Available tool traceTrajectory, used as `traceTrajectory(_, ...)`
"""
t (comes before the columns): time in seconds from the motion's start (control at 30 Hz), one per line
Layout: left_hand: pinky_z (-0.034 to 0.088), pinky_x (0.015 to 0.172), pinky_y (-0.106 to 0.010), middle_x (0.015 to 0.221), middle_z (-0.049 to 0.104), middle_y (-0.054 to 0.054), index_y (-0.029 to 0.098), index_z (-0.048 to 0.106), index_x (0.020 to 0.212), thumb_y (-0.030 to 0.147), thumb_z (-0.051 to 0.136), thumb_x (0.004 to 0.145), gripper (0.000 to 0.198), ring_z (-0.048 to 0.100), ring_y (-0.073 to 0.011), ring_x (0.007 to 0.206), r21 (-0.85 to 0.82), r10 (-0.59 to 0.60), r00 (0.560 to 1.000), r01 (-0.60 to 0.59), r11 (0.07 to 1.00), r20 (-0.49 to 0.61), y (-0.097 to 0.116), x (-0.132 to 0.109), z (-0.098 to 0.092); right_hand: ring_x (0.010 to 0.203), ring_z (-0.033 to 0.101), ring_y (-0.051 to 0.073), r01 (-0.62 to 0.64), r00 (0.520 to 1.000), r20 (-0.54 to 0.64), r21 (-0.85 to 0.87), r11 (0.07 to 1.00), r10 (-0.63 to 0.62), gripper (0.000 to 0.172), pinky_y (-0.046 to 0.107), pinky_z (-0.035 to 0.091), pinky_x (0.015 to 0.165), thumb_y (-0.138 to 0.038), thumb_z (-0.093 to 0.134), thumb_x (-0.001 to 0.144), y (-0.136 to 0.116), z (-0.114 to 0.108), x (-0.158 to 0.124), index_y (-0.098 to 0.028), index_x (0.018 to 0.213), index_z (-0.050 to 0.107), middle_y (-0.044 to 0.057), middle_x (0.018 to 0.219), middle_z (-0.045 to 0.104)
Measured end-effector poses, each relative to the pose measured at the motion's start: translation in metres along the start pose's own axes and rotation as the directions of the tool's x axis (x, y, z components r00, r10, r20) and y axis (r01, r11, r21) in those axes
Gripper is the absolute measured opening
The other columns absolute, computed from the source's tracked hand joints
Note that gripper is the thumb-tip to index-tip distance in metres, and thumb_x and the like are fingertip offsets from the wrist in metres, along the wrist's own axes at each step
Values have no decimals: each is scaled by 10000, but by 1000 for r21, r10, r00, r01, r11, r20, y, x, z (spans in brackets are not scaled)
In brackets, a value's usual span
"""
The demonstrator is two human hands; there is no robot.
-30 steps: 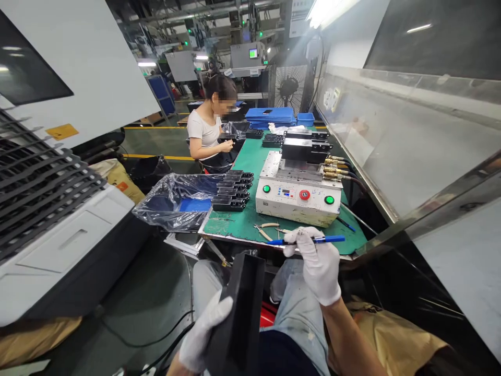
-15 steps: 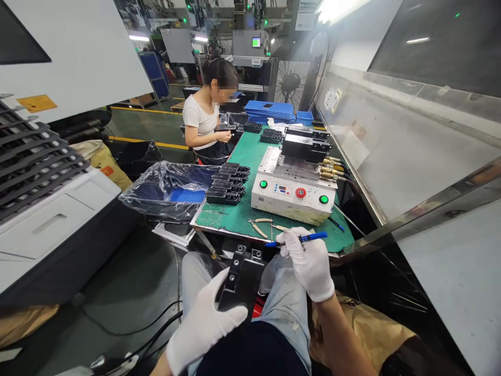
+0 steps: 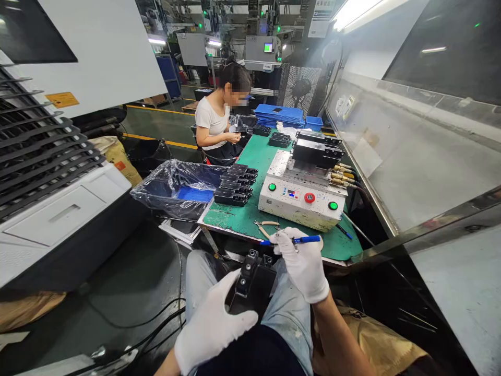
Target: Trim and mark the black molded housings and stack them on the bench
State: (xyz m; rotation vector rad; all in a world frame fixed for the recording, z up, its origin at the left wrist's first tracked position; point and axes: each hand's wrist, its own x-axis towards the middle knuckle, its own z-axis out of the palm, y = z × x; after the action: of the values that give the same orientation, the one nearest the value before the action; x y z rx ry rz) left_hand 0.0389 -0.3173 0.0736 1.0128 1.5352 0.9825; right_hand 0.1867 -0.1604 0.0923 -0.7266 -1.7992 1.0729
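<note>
My left hand (image 3: 217,324), in a white glove, grips a black rectangular part (image 3: 254,284) above my lap, thumb across its near end. Two metal-ringed screw holes show on the part's raised left edge. My right hand (image 3: 303,266), also gloved, is closed around a blue pen (image 3: 307,239) and is up and to the right of the part, apart from it. The pen lies nearly level, its blue tip pointing left. Behind my right hand, cutters (image 3: 268,228) with pale handles rest at the front edge of the green table (image 3: 235,218).
A white machine (image 3: 301,201) with green and red buttons stands on the table. Left of it is a row of black parts (image 3: 235,185), beside a plastic-lined bin (image 3: 176,190). Across the table a seated person (image 3: 213,122) handles a part. Blue trays (image 3: 279,116) are stacked behind.
The whole view has shifted, so the table and machine appear farther right. The black part looks more foreshortened in my left hand. My right hand and the pen have come a little nearer to it.
</note>
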Motion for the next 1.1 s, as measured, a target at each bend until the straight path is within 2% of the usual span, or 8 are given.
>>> traceTrajectory(0.1, 500, 987, -369, 1252, 696, -78, 183, 593, 1319, 393, 738, 753, 621, 640, -289, 1116, 8, 10, 1000, -10, 1000, -12, -5, -1, -2, 570, 658, 149, -27, 1000, -5, 59, 998, 27, 401, 262, 541, 565, -499, 586, 1025, -4, 0, -4, -209, 800, 749, 26, 670, 701)
traceTrajectory(0.23, 490, 1024, -355, 1317, 677, -72, 199, 585, 1351, 375, 734, 797, 601, 632, -274, 1170, 17, 81, 997, -81, 997, -10, -11, 0, -4, 573, 658, 152, -34, 998, 57, 95, 995, 29, 437, 270, 546, 563, -524, 569, 1025, -12, 5, -14, -206, 779, 739, 37, 697, 708)
traceTrajectory(0.37, 479, 1049, -341, 1347, 670, -49, 230, 599, 1358, 363, 754, 817, 579, 630, -256, 1198, 61, 103, 994, -101, 993, -26, -15, 1, -5, 636, 686, 165, 18, 989, 148, 20, 1000, -21, 406, 276, 554, 601, -462, 540, 1048, -14, 8, -18, -204, 803, 736, 49, 738, 725)
traceTrajectory(0.57, 483, 1037, -344, 1334, 681, -27, 251, 603, 1349, 379, 767, 824, 564, 634, -249, 1191, 73, 94, 995, -90, 993, -45, -19, 2, -5, 682, 687, 174, 175, 968, 211, -175, 969, -137, 368, 284, 526, 634, -393, 536, 1047, -15, 9, -14, -210, 781, 712, 48, 733, 733)
traceTrajectory(0.7, 480, 1041, -344, 1309, 691, -15, 257, 608, 1339, 286, 742, 824, 533, 639, -238, 1177, 83, 58, 996, -52, 995, -71, -17, 4, -4, 677, 685, 178, 295, 943, 231, -240, 925, -241, 316, 301, 521, 654, -342, 537, 1046, -11, 10, -13, -210, 818, 711, 48, 737, 740)
traceTrajectory(0.9, 499, 991, -333, 1218, 722, -3, 251, 637, 1295, 260, 713, 822, 480, 658, -238, 1115, 47, 40, 997, -37, 998, -59, -15, 9, -6, 730, 684, 206, 258, 958, 177, -179, 949, -227, 310, 344, 528, 697, -327, 519, 1055, -7, 10, -24, -217, 820, 688, 60, 767, 730)
traceTrajectory(1.1, 473, 1058, -339, 1322, 699, -13, 282, 625, 1357, 331, 755, 825, 550, 636, -253, 1217, 79, 79, 994, -73, 994, -69, -16, 13, -8, 709, 665, 199, 314, 931, 263, -224, 923, -253, 327, 348, 492, 692, -352, 511, 1062, -4, 15, -26, -216, 820, 684, 53, 768, 737)
